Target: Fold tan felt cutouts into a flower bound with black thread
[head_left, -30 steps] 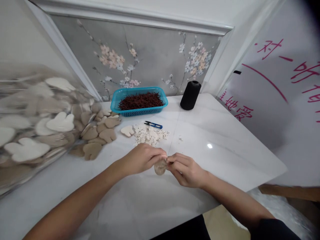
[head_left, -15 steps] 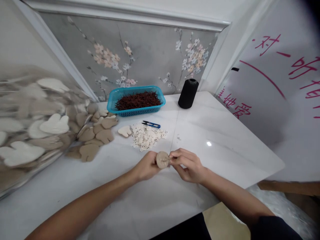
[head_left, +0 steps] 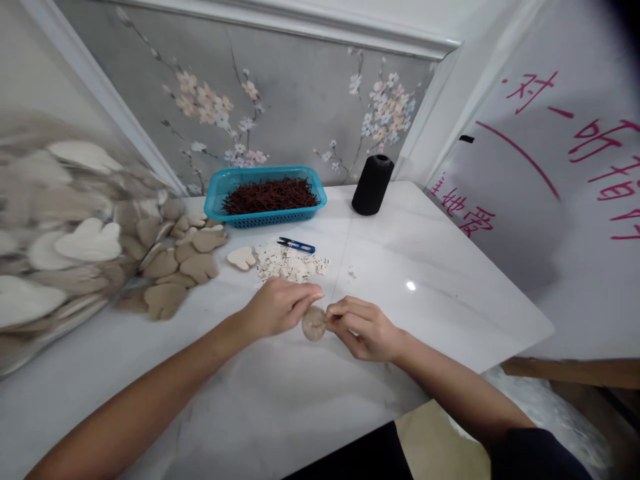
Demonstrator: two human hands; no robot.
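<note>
Looks light and soft, best held by its rim: round beige piece (head_left: 313, 324) nearer than the blue snips (head_left: 297, 246), pinched in the right hand (head_left: 367, 329), left hand (head_left: 277, 308) pressed together at the fingertips, on what unclear.

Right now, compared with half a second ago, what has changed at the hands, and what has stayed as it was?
The left hand has moved from the left side of the round beige piece to beyond its far edge, fingertips together; whether it still touches the piece is unclear. The right hand still pinches the piece's right edge. The basket, black cone and snips stayed put.
</note>
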